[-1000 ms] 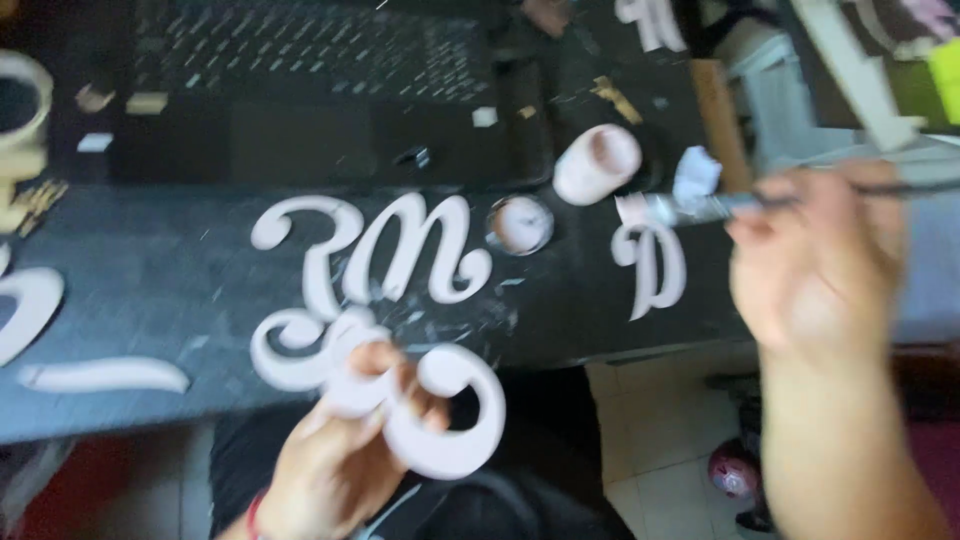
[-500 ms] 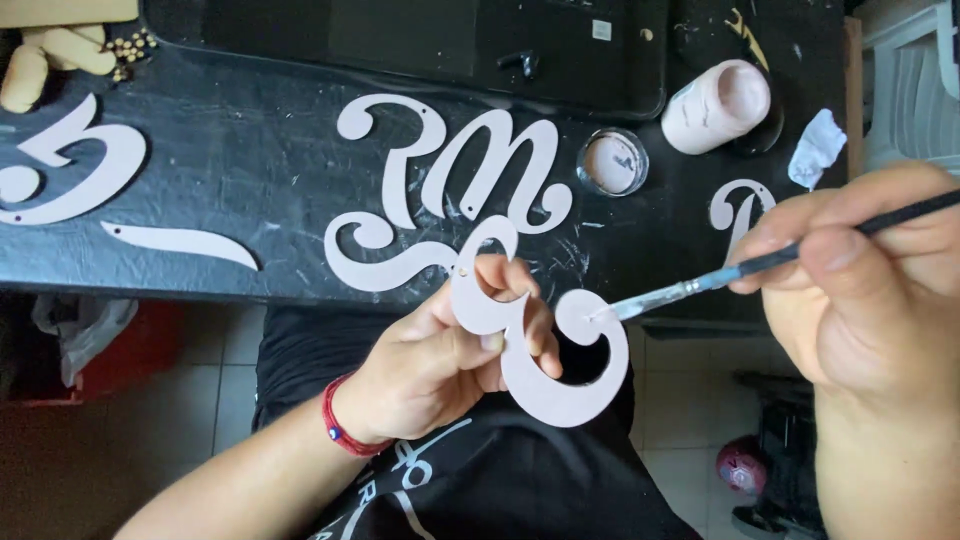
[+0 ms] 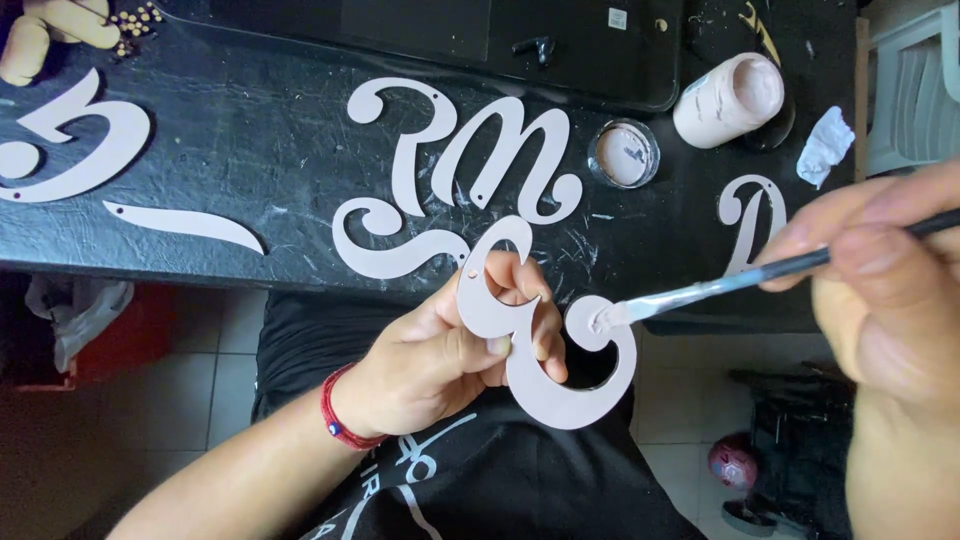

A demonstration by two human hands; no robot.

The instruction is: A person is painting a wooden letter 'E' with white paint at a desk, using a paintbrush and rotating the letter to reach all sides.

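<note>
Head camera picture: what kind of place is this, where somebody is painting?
Probably a home craft table. A black worktable holds pale cut-out letters, a small open paint pot and a paint bottle, with a tiled floor below.

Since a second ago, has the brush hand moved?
Yes. The right hand dropped from beside the paint bottle to below the table edge, brush touching the held cutout.

Far edge of the tabletop: I see a dark laptop, base only, its screen out of view. A small white square sticker sits near the laptop's right corner. Right of it lies a pale pink paint bottle on its side, label side hidden.
</note>
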